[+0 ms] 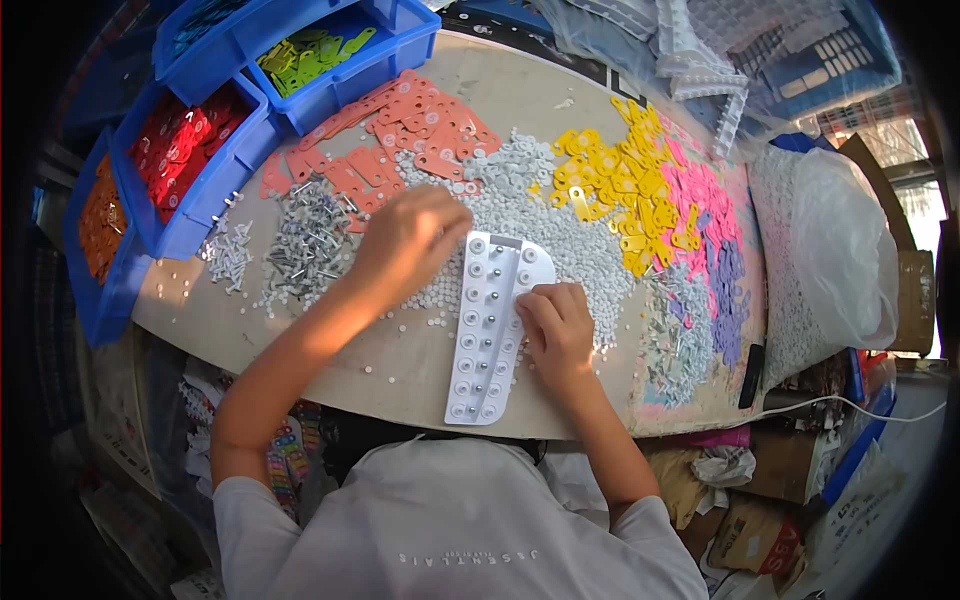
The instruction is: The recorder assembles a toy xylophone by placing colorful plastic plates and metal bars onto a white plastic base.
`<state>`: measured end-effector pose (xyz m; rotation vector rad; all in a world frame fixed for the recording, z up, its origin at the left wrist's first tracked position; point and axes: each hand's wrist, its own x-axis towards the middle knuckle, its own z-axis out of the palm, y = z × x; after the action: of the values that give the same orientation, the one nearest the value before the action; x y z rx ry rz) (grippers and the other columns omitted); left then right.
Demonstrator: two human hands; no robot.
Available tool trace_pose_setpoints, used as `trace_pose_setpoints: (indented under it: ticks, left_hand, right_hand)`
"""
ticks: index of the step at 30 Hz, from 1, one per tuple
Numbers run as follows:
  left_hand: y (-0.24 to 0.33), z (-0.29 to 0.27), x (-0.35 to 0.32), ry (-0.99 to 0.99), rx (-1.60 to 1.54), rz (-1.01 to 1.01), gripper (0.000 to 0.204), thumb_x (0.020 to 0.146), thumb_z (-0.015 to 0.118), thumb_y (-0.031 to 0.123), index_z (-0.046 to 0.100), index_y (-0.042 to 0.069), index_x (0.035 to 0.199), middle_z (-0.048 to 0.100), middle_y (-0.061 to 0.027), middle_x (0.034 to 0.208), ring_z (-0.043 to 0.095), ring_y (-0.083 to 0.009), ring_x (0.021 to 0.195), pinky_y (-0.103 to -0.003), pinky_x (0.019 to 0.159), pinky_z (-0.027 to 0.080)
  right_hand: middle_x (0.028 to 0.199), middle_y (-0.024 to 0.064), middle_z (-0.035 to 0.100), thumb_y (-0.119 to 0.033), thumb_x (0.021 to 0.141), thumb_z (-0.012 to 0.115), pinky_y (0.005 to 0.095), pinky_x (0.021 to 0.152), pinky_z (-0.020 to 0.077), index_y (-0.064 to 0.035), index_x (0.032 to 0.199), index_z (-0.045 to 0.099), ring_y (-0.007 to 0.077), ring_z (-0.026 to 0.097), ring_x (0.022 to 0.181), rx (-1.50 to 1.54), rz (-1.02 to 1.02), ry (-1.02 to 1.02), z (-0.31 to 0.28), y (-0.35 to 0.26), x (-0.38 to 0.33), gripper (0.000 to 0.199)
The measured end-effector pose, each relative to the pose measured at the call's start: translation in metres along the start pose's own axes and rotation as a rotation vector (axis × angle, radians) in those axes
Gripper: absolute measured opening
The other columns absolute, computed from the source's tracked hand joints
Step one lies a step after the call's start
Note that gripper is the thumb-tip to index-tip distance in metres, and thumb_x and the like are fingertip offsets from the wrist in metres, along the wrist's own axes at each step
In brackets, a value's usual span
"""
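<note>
A long white tray point(505, 345) lies before me, holding a row of metal pins down its middle groove and white ring-shaped pieces in cups on both sides. My right hand point(558, 325) rests at its right edge, fingers curled together over one of the cups; what they grip is hidden. Off the tray's upper left corner, my left hand point(415, 235) has its fingertips pinched together. Any piece in that pinch is too small to make out. Close by are small white rings point(515, 205) in a wide heap, coral-coloured flat tags point(425, 120), and metal pins point(310, 235).
Blue bins point(185, 240) at the left hold red tags point(185, 150), orange tags point(102, 220) and green tags point(310, 60). Yellow tags point(640, 190), pink tags point(700, 190), purple tags point(725, 280) and more pins point(680, 335) lie right. A plastic bag point(825, 250) bulges beside the table.
</note>
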<state>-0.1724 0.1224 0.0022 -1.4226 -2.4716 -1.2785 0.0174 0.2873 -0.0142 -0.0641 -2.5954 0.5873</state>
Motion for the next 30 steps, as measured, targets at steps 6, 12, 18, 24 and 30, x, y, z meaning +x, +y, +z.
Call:
trace_pose_setpoints:
  ticks: [6,12,18,24,30]
  left_hand:
    - [-0.053,0.012,0.031,0.034,0.058,0.038,0.007,0.086,0.071,0.011,0.072,0.005,0.090,0.065,-0.0091,0.090,0.064,-0.0304,0.093,-0.044,0.083,0.050]
    - [-0.063,0.030,0.035,-0.006,0.160,0.081,0.011,0.084,0.073,0.012,0.073,0.006,0.093,0.062,-0.0072,0.091,0.062,-0.0280,0.094,-0.042,0.084,0.049]
    - [-0.056,0.032,0.039,0.002,0.241,0.096,0.013,0.084,0.073,0.012,0.068,0.006,0.093,0.061,-0.0070,0.094,0.061,-0.0284,0.096,-0.042,0.084,0.049]
    - [-0.036,0.015,0.026,-0.004,0.183,-0.012,0.015,0.084,0.073,0.007,0.064,0.003,0.096,0.063,-0.0092,0.088,0.062,-0.0291,0.089,-0.041,0.083,0.050]
    - [-0.007,-0.015,-0.014,0.093,-0.079,-0.109,0.010,0.087,0.073,0.005,0.072,0.002,0.096,0.071,-0.0095,0.090,0.065,-0.0286,0.085,-0.040,0.077,0.052]
  right_hand:
    - [0.091,0.0115,0.063,0.007,0.081,0.069,0.0410,0.076,0.0491,-0.0026,0.097,0.063,0.0317,0.059,0.086,0.125,0.046,0.002,-0.008,0.005,0.008,0.019]
    - [0.100,0.0130,0.064,0.004,0.087,0.065,0.0405,0.090,0.0456,-0.0022,0.101,0.063,0.0323,0.059,0.095,-0.079,0.201,0.072,-0.022,0.034,0.043,0.016]
    - [0.090,0.0075,0.064,-0.007,0.085,0.071,0.0407,0.085,0.0433,-0.0079,0.093,0.072,0.0278,0.058,0.092,-0.030,0.075,0.044,0.012,0.029,0.093,0.009]
    - [0.087,0.0056,0.066,-0.016,0.082,0.072,0.0401,0.085,0.0421,-0.0120,0.088,0.075,0.0253,0.060,0.093,-0.159,-0.033,-0.112,0.064,0.037,0.136,0.008]
    - [0.087,0.0062,0.067,-0.012,0.079,0.074,0.0411,0.084,0.0433,-0.0105,0.084,0.070,0.0270,0.061,0.091,-0.218,-0.070,-0.138,0.078,0.039,0.141,0.006]
